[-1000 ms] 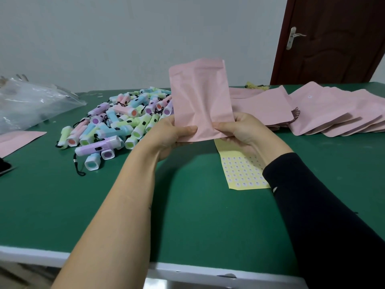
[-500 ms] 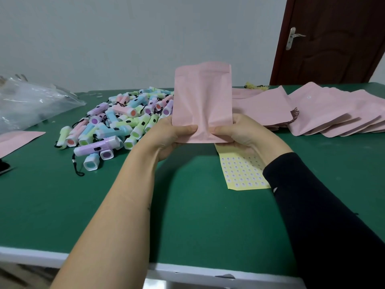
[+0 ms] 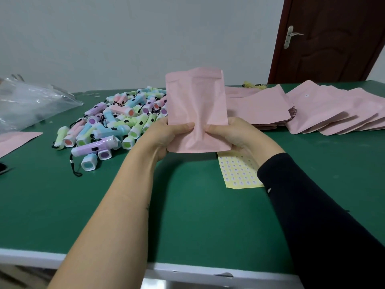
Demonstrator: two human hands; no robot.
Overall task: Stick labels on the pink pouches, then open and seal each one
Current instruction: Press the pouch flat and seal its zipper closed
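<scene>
With the left hand (image 3: pixel 166 136) and the right hand (image 3: pixel 231 134), grips one pink pouch (image 3: pixel 195 105) by its lower half, thumbs pressed on the near face, fingers curled behind it and hidden. Holds it upright between the hands, lifted off the green table (image 3: pixel 198 215).

Hides, behind the pouch and the right hand, the far end of a yellow label sheet (image 3: pixel 239 172) lying flat just under the right wrist. Shows rows of tiny round labels there, print too small to read. Wears a black sleeve (image 3: pixel 312 205) on the right forearm, cut off at the lower right edge. Beyond the right hand, shows a fanned row of pink pouches (image 3: pixel 325 109) cropped by the right edge, one with a small white dot, detail unclear. Blocks, beyond the left hand, part of a heap of pastel mini flashlights (image 3: pixel 116 122). Farther out past the left hand, shows a crumpled clear plastic bag (image 3: pixel 31 105), a lone pouch (image 3: pixel 16 140) lying flat, and a dark object (image 3: pixel 3 168), all cropped by the left edge, the last impossible to identify. Beyond the fanned row, shows a small yellow item (image 3: pixel 255 85), too blurred to name.

As for the held pouch: matte pale pink, rectangular, taller than wide, with rounded bottom corners. Shows soft creases fanning up from the two thumbs and a faint line across just below the top edge. Cannot tell whether the top is open or sealed.
</scene>
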